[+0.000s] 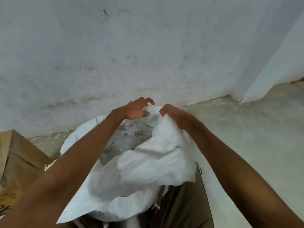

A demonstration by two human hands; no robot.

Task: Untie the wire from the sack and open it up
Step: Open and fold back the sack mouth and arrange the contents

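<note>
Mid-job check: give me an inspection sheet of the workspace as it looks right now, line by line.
Surface: pale concrete floor, dusty and stained.
Job's things: white sack, mouth open, clear plastic with dark markings visible inside; wire not seen.
Clutter: brown cardboard box to the left of the sack.
Grippers: left hand at the far rim, fingers curled, blurred, grip unclear; right hand grips the far edge of the sack.
Cables: nothing seen.
Surroundings: stained whitish wall right behind the sack; a corner juts out at right.
</note>
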